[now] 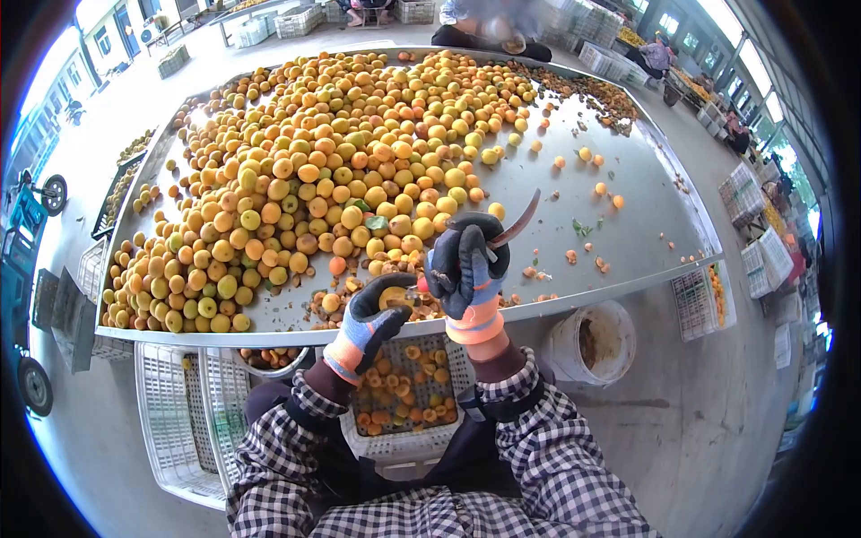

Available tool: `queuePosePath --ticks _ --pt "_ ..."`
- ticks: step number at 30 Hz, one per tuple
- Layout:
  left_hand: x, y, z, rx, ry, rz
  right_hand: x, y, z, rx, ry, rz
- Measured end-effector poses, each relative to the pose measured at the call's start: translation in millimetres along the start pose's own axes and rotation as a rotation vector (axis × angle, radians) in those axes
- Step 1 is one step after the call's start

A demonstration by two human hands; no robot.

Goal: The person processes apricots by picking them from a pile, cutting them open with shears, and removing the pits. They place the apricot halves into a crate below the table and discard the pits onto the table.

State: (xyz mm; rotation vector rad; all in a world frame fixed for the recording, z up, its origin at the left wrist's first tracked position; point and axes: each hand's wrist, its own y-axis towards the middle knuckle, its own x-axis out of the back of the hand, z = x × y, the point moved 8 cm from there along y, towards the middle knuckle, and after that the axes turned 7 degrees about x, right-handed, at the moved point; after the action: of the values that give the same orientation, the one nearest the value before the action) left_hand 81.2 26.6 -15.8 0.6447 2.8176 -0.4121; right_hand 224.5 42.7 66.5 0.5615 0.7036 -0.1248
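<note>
My left hand (366, 327), in a black-palmed glove with a blue and orange cuff, is closed around an apricot (395, 297) at the table's near edge. Beside it, my right hand (468, 269), gloved alike, grips a curved knife (520, 221); the blade points up and to the right, and the handle is hidden in the fist. A large heap of apricots (314, 170) covers the left and middle of the metal table (628, 224). Pits and scraps lie around both hands. Below, between my knees, a white crate (453, 359) holds apricot halves (404, 394).
A white bucket (619, 345) with brown residue stands right of my knees. White crates (170, 421) are at my left, near a bowl of dark scraps (269, 357). Dark scraps (601, 99) lie at the far right corner. Another person (489, 31) sits across the table.
</note>
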Motion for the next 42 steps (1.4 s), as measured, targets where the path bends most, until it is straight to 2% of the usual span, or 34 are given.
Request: queuePosePath --ticks 3,6,8,10,11,14,16,18,20,22,23,24,25,26,27,29,31,33,35,36,37,39,41,42 --pt "-9 -1 -1 0.016 -0.036 0.005 -5 -3 4 0.032 -0.025 0.003" --pt "-7 0 5 0.021 -0.069 0.028 -14 -7 2 -0.017 -0.047 0.092" --pt "-5 2 13 0.021 -0.072 0.053 -20 -11 6 0.040 -0.124 0.075" --pt "-3 4 9 -0.134 0.023 0.006 -23 -11 3 0.081 -0.099 0.136" --pt "-4 4 9 -0.133 0.023 0.005 -27 -12 4 0.122 -0.074 0.195" --pt "-4 3 5 -0.168 0.046 -0.020 -25 -13 -3 0.092 0.019 0.148" --pt "-4 3 -1 -0.292 0.216 -0.059 -27 -12 -5 0.069 0.001 0.155" --pt "-2 5 2 -0.243 0.196 -0.043 -26 -12 -10 0.048 -0.017 0.160" --pt "-1 9 11 -0.193 0.175 -0.023 -7 -13 -24 0.007 -0.091 -0.002" --pt "1 10 6 -0.370 0.258 -0.046 -8 -13 -27 -0.006 -0.086 0.015" --pt "1 8 2 -0.371 0.263 -0.043 -11 -13 -29 -0.020 -0.083 0.032" --pt "3 8 7 -0.244 0.212 -0.020 -8 -11 -21 0.028 -0.207 -0.047" --pt "2 7 12 -0.117 0.160 0.003 -7 -8 -20 0.033 -0.207 -0.051" --pt "-4 4 4 -0.119 0.162 0.009 0 -6 -23 -0.007 -0.090 -0.117" --pt "-5 1 -1 -0.071 0.079 -0.039 6 -5 -27 -0.046 0.028 -0.179" --pt "-10 1 1 -0.026 0.005 -0.081 9 -2 -26 -0.016 0.003 -0.177" --pt "-2 -8 5 -0.258 0.110 -0.292 8 -2 -29 -0.010 -0.081 -0.149" --pt "1 4 17 -0.210 0.159 -0.304 7 -1 -32 -0.005 -0.078 -0.168" --pt "7 4 33 -0.181 -0.397 -0.364 4 -3 -35 -0.038 -0.026 -0.178" --pt "14 12 36 -0.218 -0.234 -0.349 5 -4 -37 -0.042 -0.027 -0.178" --pt "25 18 42 -0.217 -0.235 -0.351 7 -5 -40 -0.044 -0.025 -0.200" --pt "6 2 3 -0.784 0.898 -0.460 12 -5 -45 -0.047 -0.023 -0.227" --pt "7 6 -2 -0.735 0.869 -0.372 -3 -7 -9 0.432 -0.821 -0.103" --pt "6 10 0 -0.687 0.838 -0.289 -3 -8 -10 0.427 -0.823 -0.106"
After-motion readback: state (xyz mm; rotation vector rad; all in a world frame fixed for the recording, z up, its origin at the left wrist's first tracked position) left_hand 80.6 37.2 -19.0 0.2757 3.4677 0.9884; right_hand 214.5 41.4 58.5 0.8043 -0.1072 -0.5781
